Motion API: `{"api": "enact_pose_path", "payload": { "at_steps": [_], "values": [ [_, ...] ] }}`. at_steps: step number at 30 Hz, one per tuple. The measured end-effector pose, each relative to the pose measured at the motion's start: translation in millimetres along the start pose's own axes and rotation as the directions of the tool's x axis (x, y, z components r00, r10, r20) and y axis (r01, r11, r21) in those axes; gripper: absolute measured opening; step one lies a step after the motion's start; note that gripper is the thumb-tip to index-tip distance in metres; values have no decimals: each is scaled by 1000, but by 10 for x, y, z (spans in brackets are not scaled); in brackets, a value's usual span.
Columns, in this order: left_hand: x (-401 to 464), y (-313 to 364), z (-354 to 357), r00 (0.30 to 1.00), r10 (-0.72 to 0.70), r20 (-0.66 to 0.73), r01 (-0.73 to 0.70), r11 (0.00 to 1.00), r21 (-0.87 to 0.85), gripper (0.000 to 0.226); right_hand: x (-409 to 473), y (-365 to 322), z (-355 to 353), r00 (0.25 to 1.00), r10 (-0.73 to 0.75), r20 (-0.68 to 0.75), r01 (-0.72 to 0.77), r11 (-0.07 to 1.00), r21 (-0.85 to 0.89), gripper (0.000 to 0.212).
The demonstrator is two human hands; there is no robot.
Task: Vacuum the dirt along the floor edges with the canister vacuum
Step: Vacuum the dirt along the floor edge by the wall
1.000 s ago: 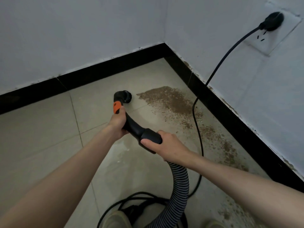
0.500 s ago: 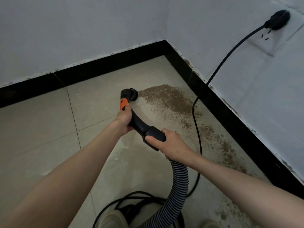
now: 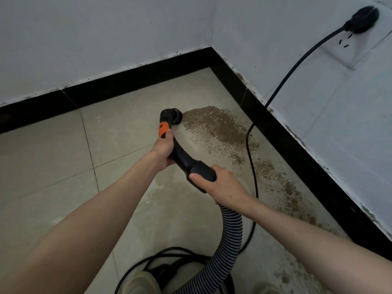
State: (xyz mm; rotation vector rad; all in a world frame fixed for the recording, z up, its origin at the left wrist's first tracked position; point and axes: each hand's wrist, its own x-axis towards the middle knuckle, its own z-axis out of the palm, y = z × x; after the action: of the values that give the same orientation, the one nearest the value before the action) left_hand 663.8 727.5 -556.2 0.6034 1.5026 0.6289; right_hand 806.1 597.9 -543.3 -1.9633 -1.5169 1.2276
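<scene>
Moved since a second ago: nozzle (image 3: 170, 115), carried right across the tile, now touching the left edge of the dirt (image 3: 214, 124).
Left hand (image 3: 162, 150): curled round the black handle (image 3: 182, 158) just below its orange button (image 3: 163, 129).
Right hand (image 3: 220, 184): wrapped round the cuff where the ribbed hose (image 3: 230, 236) joins.
Dirt: one dense patch near the corner, a thinner trail along the right baseboard (image 3: 297, 145), crossed by the power cord (image 3: 251, 158).
Assessment: pickup looks about to begin; nearly all dirt remains.
</scene>
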Motion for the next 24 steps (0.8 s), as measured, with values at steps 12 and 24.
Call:
{"api": "enact_pose_path", "payload": {
  "at_steps": [12, 24],
  "values": [
    [54, 29, 224, 999, 18, 37, -19, 999, 50, 43, 24, 125, -88, 998, 38, -52, -37, 999, 33, 66],
    [139, 53, 504, 998, 10, 60, -16, 994, 104, 43, 65, 292, -199, 993, 63, -103, -57, 997, 56, 63]
  ]
}}
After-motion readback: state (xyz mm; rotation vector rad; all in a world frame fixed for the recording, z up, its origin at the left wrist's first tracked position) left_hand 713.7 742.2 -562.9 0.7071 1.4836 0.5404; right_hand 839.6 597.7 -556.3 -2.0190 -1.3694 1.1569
